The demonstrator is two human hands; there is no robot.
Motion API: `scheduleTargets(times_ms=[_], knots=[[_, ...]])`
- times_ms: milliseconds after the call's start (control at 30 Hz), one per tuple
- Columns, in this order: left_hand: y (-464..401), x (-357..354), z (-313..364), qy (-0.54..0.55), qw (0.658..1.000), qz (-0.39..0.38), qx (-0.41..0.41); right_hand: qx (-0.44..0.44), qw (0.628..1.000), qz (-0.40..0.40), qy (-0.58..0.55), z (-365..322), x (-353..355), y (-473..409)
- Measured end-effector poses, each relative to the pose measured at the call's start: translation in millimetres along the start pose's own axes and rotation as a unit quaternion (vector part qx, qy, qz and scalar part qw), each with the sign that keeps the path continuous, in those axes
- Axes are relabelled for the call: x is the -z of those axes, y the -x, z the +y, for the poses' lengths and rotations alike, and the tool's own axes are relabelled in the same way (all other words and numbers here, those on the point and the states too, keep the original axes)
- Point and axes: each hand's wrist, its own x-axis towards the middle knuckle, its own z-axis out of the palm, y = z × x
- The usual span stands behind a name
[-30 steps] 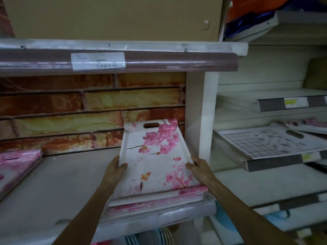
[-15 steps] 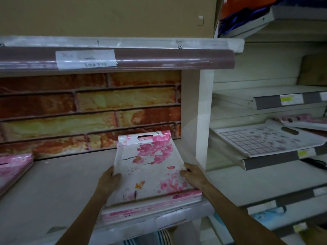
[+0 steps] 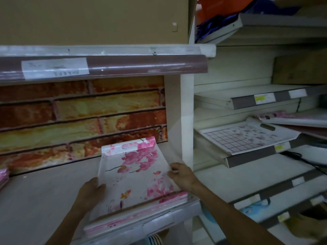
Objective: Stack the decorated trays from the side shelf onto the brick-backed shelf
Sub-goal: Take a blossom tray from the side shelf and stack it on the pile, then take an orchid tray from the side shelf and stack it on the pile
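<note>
A white tray with pink blossoms (image 3: 134, 175) lies on top of a low stack of similar trays (image 3: 141, 211) at the right end of the brick-backed shelf (image 3: 44, 197). My left hand (image 3: 91, 190) holds the tray's left edge. My right hand (image 3: 180, 175) grips its right edge, fingers curled over the rim. On the side shelf to the right lies a white tray with a pink grid pattern (image 3: 247, 137), with another pink-printed tray (image 3: 293, 117) partly over it.
A white upright post (image 3: 178, 121) divides the two shelf units, close to my right hand. More pink trays (image 3: 3, 175) sit at the brick shelf's far left. A shelf lip with a label (image 3: 54, 68) overhangs above. A black cable (image 3: 300, 158) lies on a lower side shelf.
The blossom tray has come down from a tilt and slid back onto the stack. Both hands stayed on its edges. The view shifted slightly right.
</note>
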Motion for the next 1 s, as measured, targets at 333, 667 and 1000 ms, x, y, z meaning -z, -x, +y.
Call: scheduleTargets(times_ms=[333,667,1000], knots=[[44,2,83,0.171,0.968,0.061,-0.172,0.159,0.973,0.157,0.060,-14,108,46],[81,-73,183,0.225,0.941,-0.007,-0.254,0.174,0.954,0.238,0.050,19,216,101],[138,-177,304,0.303,0.912,-0.091,-0.259,0.132,0.946,0.279,0.103,104,350,147]])
